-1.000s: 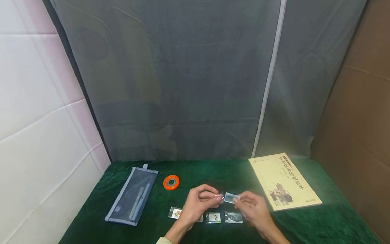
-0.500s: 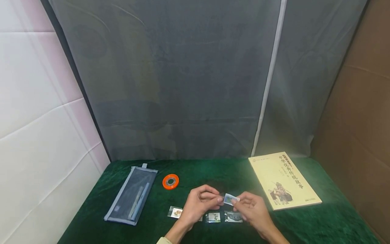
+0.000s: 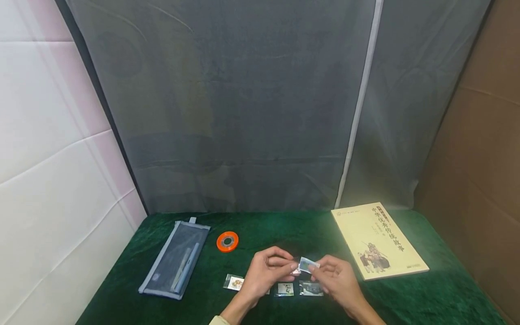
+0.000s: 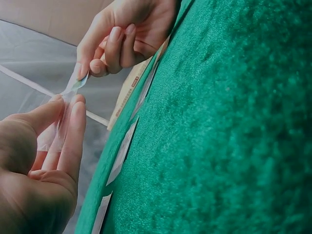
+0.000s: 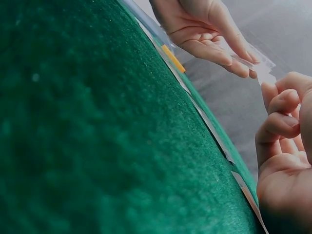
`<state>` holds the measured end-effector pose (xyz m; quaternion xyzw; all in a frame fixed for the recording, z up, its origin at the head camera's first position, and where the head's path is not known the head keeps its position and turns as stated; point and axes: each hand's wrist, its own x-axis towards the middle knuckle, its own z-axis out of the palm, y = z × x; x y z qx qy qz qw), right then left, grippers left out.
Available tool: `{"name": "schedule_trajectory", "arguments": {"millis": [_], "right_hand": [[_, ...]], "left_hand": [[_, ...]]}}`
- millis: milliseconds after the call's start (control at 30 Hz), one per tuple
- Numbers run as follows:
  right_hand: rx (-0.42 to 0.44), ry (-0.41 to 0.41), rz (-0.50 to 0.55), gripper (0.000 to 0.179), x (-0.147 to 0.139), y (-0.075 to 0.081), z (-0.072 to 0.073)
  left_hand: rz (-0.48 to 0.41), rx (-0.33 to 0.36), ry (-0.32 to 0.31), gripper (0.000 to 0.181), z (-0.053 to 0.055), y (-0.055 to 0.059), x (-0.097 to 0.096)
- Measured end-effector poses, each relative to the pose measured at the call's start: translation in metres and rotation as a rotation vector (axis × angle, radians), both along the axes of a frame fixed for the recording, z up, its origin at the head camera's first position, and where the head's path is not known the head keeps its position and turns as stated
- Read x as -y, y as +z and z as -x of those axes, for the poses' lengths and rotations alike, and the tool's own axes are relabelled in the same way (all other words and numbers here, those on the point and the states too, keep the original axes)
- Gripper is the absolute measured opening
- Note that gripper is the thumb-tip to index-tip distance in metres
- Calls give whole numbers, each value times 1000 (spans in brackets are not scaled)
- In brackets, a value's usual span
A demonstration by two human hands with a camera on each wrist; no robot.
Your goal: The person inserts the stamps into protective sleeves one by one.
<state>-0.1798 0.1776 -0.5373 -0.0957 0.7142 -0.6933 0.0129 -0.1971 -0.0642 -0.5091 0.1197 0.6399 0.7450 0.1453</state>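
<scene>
My left hand (image 3: 264, 273) pinches a small clear plastic sleeve (image 4: 57, 127) between thumb and fingers. In the head view that sleeve is mostly hidden behind the fingertips. My right hand (image 3: 340, 278) pinches a small stamp-like picture card (image 3: 305, 262), blue-green with a white border, between thumb and forefinger. The card's left edge meets the sleeve's end, and both are held above the green cloth. Below the hands lie several small pictures in clear sleeves, among them a dark one (image 3: 311, 288), a light one (image 3: 285, 289) and one with an orange figure (image 3: 235, 283).
A grey mesh zip pouch (image 3: 174, 262) with pens inside lies at the left. Behind the left hand is an orange ring-shaped disc (image 3: 227, 242). A yellow book (image 3: 379, 241) lies at the right on the green cloth (image 3: 430, 298). A grey curtain (image 3: 243, 113) hangs behind.
The card has tilted and shifted slightly at the sleeve's end, between the fingertips of both hands. Both hands keep their grip and stay in nearly the same place.
</scene>
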Motion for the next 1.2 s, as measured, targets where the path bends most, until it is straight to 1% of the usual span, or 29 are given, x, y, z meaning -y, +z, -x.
{"name": "schedule_trajectory", "arguments": {"millis": [233,500,600,700,800,900,967,1067,1200], "right_hand": [[-16,29,-4,18,0,0,0],[7,-15,-13,19,0,-1,1],[6,-18,-13,19,0,-1,1],[-3,-2,-5,19,0,-2,1],[-18,37,-1,18,-1,-3,0],[-25,75,-1,16,-1,-3,0],[-23,85,-2,15,-1,-3,0],[-22,81,-8,13,-1,-3,0],[-9,52,-7,14,-1,-3,0]], "left_hand": [[-5,-3,13,42,2,-2,0],[18,4,9,42,-1,2,-1],[18,3,14,40,-2,2,-1],[8,5,21,40,-2,1,-1],[3,7,25,40,-1,1,-2],[15,6,25,39,-1,1,-2],[22,6,22,39,-2,1,-2],[35,10,20,38,-3,1,-3],[45,12,17,34,-4,1,-3]]}}
